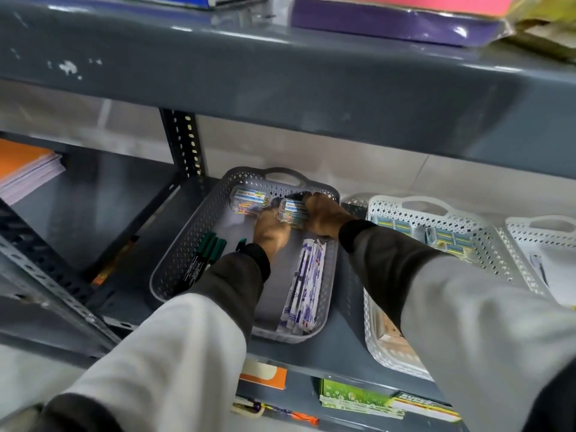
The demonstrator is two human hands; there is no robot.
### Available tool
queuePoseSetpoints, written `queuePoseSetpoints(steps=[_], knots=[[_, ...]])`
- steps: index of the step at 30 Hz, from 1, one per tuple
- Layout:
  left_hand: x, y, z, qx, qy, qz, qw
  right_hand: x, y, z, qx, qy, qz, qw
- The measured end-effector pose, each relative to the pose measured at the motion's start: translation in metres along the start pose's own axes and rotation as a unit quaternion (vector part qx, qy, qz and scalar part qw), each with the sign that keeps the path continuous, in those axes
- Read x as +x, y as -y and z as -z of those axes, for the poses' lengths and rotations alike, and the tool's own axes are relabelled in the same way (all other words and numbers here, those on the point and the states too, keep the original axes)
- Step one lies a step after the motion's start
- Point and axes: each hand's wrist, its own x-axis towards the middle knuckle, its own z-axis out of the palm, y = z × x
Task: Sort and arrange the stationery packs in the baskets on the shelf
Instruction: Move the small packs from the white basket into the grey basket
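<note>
Both sleeved forearms are covering much of the scene: the near end of the grey basket (187, 244) and the middle of the white basket (467, 232) are lying hidden beneath them. A second white basket (530, 232) is being cut off by the right edge. Labels on the packs are blurring and cannot be read with confidence.

The right hand (324, 216) is grasping a small clear pack (291, 213) at the far end of the grey basket, its grip closed around the pack's right side. The left hand (271, 232) is touching the same pack from the left; whether its grip is clenched cannot be told. A matching clear pack (249, 199) is lying just beside it, toward the far left corner. Green markers (208, 247) are lying along the left wall, and long white-and-blue packs (304, 282) are lying along the right wall.

The baskets are sitting side by side on a grey metal shelf (336, 353). An upper shelf (280, 73) is overhanging, showing chipped paint. Orange-covered paper (25, 169) is stacked at far left.
</note>
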Motion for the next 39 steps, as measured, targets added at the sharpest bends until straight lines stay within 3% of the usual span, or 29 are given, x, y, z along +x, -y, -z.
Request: queuePoseSetpoints(steps=[6, 10, 13, 16, 19, 21, 24, 30, 33, 38, 39], knots=[[-0.011, -0.005, 0.003, 0.041, -0.007, -0.015, 0.999, -0.006, 0.003, 0.0, -0.025, -0.01, -0.005, 1.0], [-0.031, -0.021, 0.003, 0.112, -0.051, -0.072, 0.99, -0.018, -0.003, 0.006, -0.048, -0.069, 0.024, 0.996], [-0.035, -0.03, 0.001, 0.187, -0.101, -0.158, 0.964, -0.035, -0.014, 0.021, -0.02, -0.118, 0.034, 0.992], [-0.05, -0.043, -0.018, 0.225, -0.098, -0.2, 0.949, -0.069, -0.038, 0.04, -0.028, -0.186, 0.038, 0.981], [-0.079, -0.062, -0.054, 0.286, -0.107, -0.302, 0.903, -0.114, -0.072, 0.059, -0.027, -0.236, 0.001, 0.971], [-0.1, -0.079, -0.09, 0.286, -0.067, -0.359, 0.886, -0.15, -0.106, 0.072, -0.014, -0.252, -0.029, 0.967], [-0.135, -0.105, -0.155, 0.269, 0.054, -0.359, 0.892, -0.204, -0.163, 0.092, 0.006, -0.266, -0.098, 0.959], [-0.199, -0.133, -0.288, 0.293, 0.234, -0.363, 0.853, -0.307, -0.272, 0.118, 0.045, -0.253, -0.226, 0.94], [-0.217, -0.135, -0.331, 0.359, 0.289, -0.373, 0.805, -0.341, -0.305, 0.115, 0.07, -0.206, -0.288, 0.933], [-0.23, -0.129, -0.381, 0.513, 0.339, -0.429, 0.661, -0.37, -0.334, 0.098, 0.051, -0.07, -0.331, 0.94], [-0.227, -0.126, -0.388, 0.522, 0.341, -0.438, 0.647, -0.37, -0.335, 0.095, 0.062, -0.063, -0.334, 0.939]])
